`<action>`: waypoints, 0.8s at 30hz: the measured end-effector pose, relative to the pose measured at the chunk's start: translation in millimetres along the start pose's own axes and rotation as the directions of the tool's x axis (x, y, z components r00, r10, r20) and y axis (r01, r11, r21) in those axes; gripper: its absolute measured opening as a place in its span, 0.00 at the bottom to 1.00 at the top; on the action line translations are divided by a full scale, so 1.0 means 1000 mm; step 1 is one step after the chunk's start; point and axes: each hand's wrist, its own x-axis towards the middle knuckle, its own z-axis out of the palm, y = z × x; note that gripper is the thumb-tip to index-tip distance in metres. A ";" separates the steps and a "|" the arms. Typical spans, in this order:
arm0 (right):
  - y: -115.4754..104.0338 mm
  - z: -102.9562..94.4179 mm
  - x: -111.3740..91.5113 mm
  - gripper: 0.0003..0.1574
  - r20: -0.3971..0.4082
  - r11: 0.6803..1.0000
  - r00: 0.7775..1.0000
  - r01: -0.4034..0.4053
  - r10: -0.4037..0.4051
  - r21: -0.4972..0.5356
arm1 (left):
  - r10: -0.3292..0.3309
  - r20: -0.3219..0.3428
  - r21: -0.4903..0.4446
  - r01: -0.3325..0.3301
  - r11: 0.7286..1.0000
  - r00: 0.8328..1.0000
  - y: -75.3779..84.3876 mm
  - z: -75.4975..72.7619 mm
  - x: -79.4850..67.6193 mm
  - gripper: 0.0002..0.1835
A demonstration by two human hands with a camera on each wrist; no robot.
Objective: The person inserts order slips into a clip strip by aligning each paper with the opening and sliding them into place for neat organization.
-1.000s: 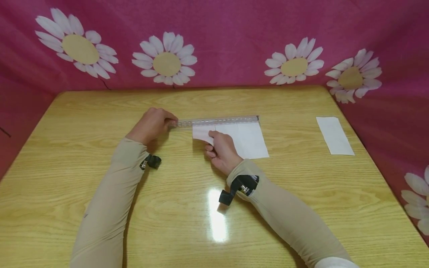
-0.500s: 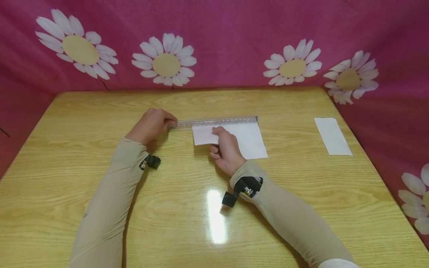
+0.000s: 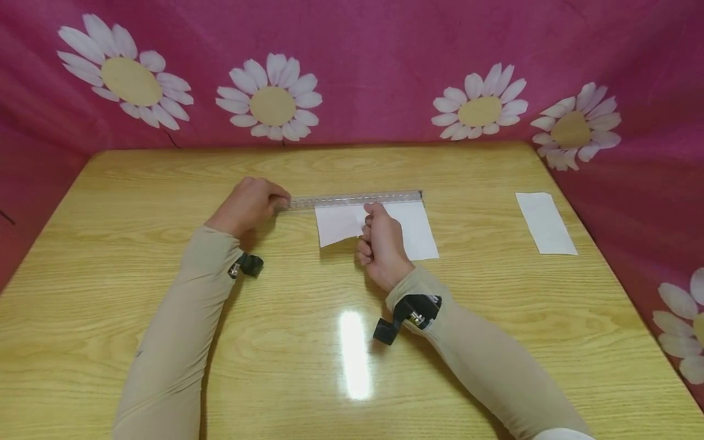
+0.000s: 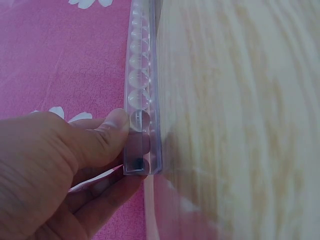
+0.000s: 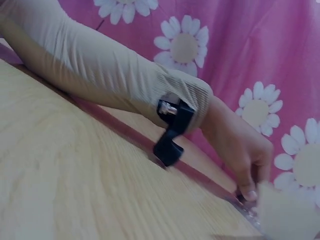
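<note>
In the head view a clear plastic ruler point(image 3: 352, 200) lies across the back edge of a white sheet of paper point(image 3: 422, 226). My left hand point(image 3: 247, 205) pinches the ruler's left end; in the left wrist view its thumb point(image 4: 112, 127) rests on top and fingers go underneath. My right hand point(image 3: 385, 244) grips the paper in front of the ruler, thumb on top and fingers curled. The paper's left part point(image 3: 337, 223) is lifted and bent, with a slanting front edge. A blurred corner of paper point(image 5: 287, 212) fills the lower right of the right wrist view.
A separate narrow white piece of paper point(image 3: 547, 223) lies on the wooden table point(image 3: 275, 342) near its right edge. A pink cloth point(image 3: 374, 73) with daisies hangs behind the table and along its sides. Black straps point(image 3: 404, 315) are worn on the wrists.
My right hand has shifted right along the ruler, holding the paper. The front edge of the paper's left part now hangs lower and more slanted. My left hand and the ruler stay nearly still.
</note>
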 end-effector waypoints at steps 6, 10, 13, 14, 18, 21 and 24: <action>-0.011 -0.015 0.005 0.25 -0.021 0.999 0.999 0.049 -0.049 -0.012 | -0.022 0.014 -0.009 0.022 1.000 1.000 -0.002 -0.001 0.001 0.12; -0.021 -0.028 0.008 0.23 -0.042 0.997 0.997 0.064 -0.065 -0.031 | -0.019 0.004 0.002 0.019 1.000 1.000 -0.003 0.000 0.001 0.12; -0.031 -0.040 0.010 0.22 -0.044 0.997 0.996 0.076 -0.076 -0.018 | -0.016 -0.004 0.009 0.016 1.000 1.000 -0.004 0.000 0.002 0.11; -0.035 -0.044 0.011 0.21 -0.048 0.997 0.996 0.079 -0.080 -0.008 | -0.016 -0.005 0.011 0.016 1.000 1.000 -0.004 0.001 0.002 0.11; -0.051 -0.062 0.015 0.19 -0.063 0.994 0.993 0.107 -0.105 0.035 | -0.019 -0.002 0.011 0.019 1.000 1.000 -0.004 0.001 0.002 0.12; -0.062 -0.074 0.017 0.18 -0.071 0.989 0.988 0.142 -0.138 0.050 | -0.021 0.001 0.011 0.021 1.000 1.000 -0.003 0.002 0.002 0.12; -0.072 -0.086 0.018 0.17 -0.070 0.985 0.984 0.169 -0.166 0.034 | -0.023 0.002 0.009 0.023 1.000 1.000 -0.003 0.002 0.003 0.12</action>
